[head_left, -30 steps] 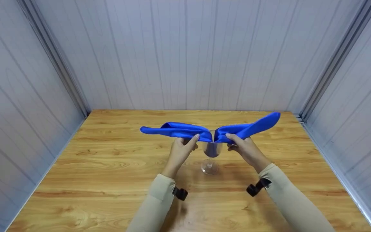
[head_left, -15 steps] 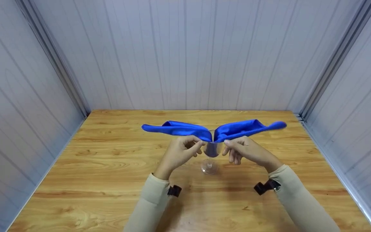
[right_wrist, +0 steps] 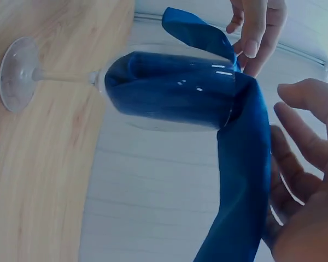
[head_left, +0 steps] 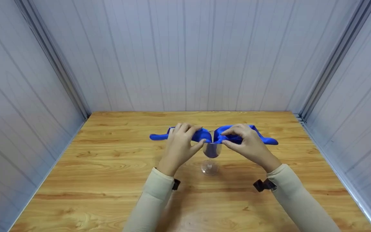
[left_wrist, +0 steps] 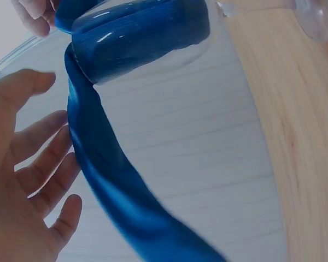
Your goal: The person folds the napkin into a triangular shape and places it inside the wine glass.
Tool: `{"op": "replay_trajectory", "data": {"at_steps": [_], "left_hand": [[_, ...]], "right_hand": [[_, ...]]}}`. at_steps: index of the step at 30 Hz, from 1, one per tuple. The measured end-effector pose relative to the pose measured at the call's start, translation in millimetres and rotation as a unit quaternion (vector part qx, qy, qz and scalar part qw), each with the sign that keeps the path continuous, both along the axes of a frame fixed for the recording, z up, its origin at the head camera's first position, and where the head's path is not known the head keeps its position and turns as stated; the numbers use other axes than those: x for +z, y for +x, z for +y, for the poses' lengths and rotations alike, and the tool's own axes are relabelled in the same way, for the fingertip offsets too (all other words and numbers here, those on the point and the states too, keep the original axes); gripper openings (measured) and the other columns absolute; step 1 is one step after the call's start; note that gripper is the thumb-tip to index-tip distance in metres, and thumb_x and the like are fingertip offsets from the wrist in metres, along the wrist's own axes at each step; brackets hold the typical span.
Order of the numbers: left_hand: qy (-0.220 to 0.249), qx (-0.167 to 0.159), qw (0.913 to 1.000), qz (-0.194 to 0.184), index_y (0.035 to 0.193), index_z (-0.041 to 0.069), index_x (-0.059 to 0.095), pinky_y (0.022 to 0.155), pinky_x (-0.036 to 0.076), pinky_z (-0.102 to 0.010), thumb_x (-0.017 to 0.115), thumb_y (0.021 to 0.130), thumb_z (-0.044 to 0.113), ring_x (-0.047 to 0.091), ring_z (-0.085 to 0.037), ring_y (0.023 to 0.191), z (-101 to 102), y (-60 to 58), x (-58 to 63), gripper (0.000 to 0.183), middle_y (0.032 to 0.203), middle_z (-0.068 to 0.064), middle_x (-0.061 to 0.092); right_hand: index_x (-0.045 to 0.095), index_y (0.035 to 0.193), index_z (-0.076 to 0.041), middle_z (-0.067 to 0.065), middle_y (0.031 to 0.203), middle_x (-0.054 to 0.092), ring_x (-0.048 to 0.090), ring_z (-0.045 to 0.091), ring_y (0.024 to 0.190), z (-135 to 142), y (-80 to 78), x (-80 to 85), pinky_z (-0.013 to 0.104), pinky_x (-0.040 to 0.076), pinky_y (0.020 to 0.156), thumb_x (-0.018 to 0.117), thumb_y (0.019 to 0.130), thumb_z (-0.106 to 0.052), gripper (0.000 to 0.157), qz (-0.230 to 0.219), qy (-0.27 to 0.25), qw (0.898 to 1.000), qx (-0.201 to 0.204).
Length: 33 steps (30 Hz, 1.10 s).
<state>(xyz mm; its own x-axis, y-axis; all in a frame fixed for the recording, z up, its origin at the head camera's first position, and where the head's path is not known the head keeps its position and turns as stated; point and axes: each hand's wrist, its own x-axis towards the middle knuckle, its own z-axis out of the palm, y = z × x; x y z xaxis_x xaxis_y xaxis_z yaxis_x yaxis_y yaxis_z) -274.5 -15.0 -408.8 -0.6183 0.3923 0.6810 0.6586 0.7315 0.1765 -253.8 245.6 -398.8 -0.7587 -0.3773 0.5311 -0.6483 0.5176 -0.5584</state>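
Observation:
A clear stemmed wine glass (head_left: 210, 166) stands upright on the table. Its bowl holds the folded middle of a shiny blue cloth napkin (right_wrist: 169, 90), whose two wings spread over the rim to left and right. My left hand (head_left: 180, 146) lies over the left wing, covering part of it; its fingertips touch the cloth in the left wrist view, while the thumb stands apart. On the other side my right hand (head_left: 246, 145) rests its loosely bent fingers on the right wing, the thumb clear of the cloth in the right wrist view.
The wood-grain table (head_left: 108, 193) runs back to a pale panelled wall (head_left: 185, 58). Similar walls stand at the left and right. A small black camera (head_left: 264, 185) is strapped to my right wrist, with another on the left.
Both hands let go of the napkin, drew to the rim's near side, then moved up onto the wings. The wings' outer ends now hang lower and closer in.

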Motion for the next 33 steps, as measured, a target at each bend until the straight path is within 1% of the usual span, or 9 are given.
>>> {"op": "replay_trajectory", "data": {"at_steps": [3,8,14,18,22,25,28,31,33], "left_hand": [[-0.013,0.002,0.9997,-0.020,0.123,0.017,0.070,0.080,0.043,-0.039,0.075,0.089,0.045,0.054,-0.020,0.096,2,-1.0,-2.8,0.044,0.103,0.000,0.061],[0.023,-0.010,0.9965,-0.079,0.114,0.014,0.072,0.078,0.043,-0.037,0.079,0.086,0.043,0.054,-0.019,0.094,3,-1.0,-3.9,0.041,0.100,-0.001,0.061],[0.055,-0.023,0.9823,-0.178,0.105,0.011,0.070,0.084,0.045,-0.038,0.080,0.085,0.043,0.053,-0.019,0.095,6,-2.2,3.7,0.039,0.100,-0.001,0.059],[0.067,-0.049,0.9735,-0.213,0.094,0.013,0.069,0.079,0.046,-0.034,0.081,0.086,0.036,0.051,-0.017,0.089,8,-3.6,6.3,0.027,0.093,0.002,0.057],[0.078,-0.084,0.9739,-0.196,0.085,0.015,0.068,0.075,0.047,-0.030,0.080,0.087,0.029,0.055,-0.018,0.085,8,-5.0,3.2,0.019,0.087,0.004,0.059],[0.094,-0.112,0.9759,-0.161,0.083,0.013,0.069,0.074,0.050,-0.029,0.082,0.086,0.022,0.059,-0.018,0.083,7,-6.0,-2.3,0.016,0.086,0.003,0.062],[0.103,-0.130,0.9782,-0.125,0.083,0.013,0.068,0.074,0.052,-0.028,0.082,0.085,0.015,0.059,-0.015,0.083,6,-6.2,-9.4,0.014,0.087,0.003,0.063],[0.099,-0.142,0.9799,-0.100,0.083,0.012,0.068,0.076,0.052,-0.027,0.081,0.085,0.012,0.059,-0.014,0.086,5,-5.5,-17.4,0.013,0.089,0.003,0.063],[0.099,-0.149,0.9795,-0.093,0.084,0.012,0.068,0.078,0.053,-0.027,0.081,0.085,0.012,0.059,-0.014,0.089,4,-4.9,-22.2,0.013,0.090,0.002,0.063]], "right_hand": [[0.074,0.110,-0.019,-0.008,0.108,0.066,0.060,0.013,0.103,1,-2.0,-3.5,0.038,0.052,0.086,0.075,0.092,-0.026,0.019,-0.007,0.008,1.000,-0.003],[0.074,0.107,-0.020,-0.009,0.102,0.066,0.062,0.009,0.093,1,-3.1,-8.6,0.031,0.053,0.079,0.073,0.094,-0.025,0.014,-0.030,0.010,0.999,-0.006],[0.074,0.102,-0.018,-0.008,0.097,0.066,0.062,0.009,0.089,-2,-4.6,-9.5,0.031,0.053,0.077,0.073,0.094,-0.021,0.008,-0.040,-0.001,0.999,-0.009],[0.074,0.100,-0.017,-0.008,0.096,0.066,0.063,0.010,0.087,-3,-4.4,-10.0,0.030,0.053,0.076,0.073,0.094,-0.019,0.007,-0.044,-0.005,0.999,-0.010],[0.074,0.100,-0.017,-0.008,0.094,0.066,0.063,0.010,0.085,-4,-4.2,-10.6,0.029,0.053,0.074,0.073,0.094,-0.020,0.006,-0.045,-0.010,0.999,-0.009],[0.073,0.097,-0.015,-0.007,0.092,0.066,0.062,0.011,0.083,-3,-4.6,-11.4,0.029,0.053,0.073,0.073,0.094,-0.019,0.005,-0.038,-0.016,0.999,-0.002],[0.071,0.093,-0.014,-0.007,0.091,0.064,0.062,0.012,0.082,-3,-5.1,-14.8,0.030,0.053,0.072,0.074,0.093,-0.015,0.003,-0.030,-0.018,0.999,0.009],[0.067,0.089,-0.016,-0.007,0.090,0.062,0.061,0.012,0.081,-2,-6.0,-20.9,0.030,0.053,0.071,0.074,0.091,-0.009,0.011,-0.020,-0.013,1.000,0.016],[0.065,0.087,-0.017,-0.007,0.089,0.061,0.060,0.014,0.081,-2,-6.6,-25.4,0.032,0.053,0.070,0.074,0.090,-0.006,0.014,-0.013,-0.011,1.000,0.021]]}}
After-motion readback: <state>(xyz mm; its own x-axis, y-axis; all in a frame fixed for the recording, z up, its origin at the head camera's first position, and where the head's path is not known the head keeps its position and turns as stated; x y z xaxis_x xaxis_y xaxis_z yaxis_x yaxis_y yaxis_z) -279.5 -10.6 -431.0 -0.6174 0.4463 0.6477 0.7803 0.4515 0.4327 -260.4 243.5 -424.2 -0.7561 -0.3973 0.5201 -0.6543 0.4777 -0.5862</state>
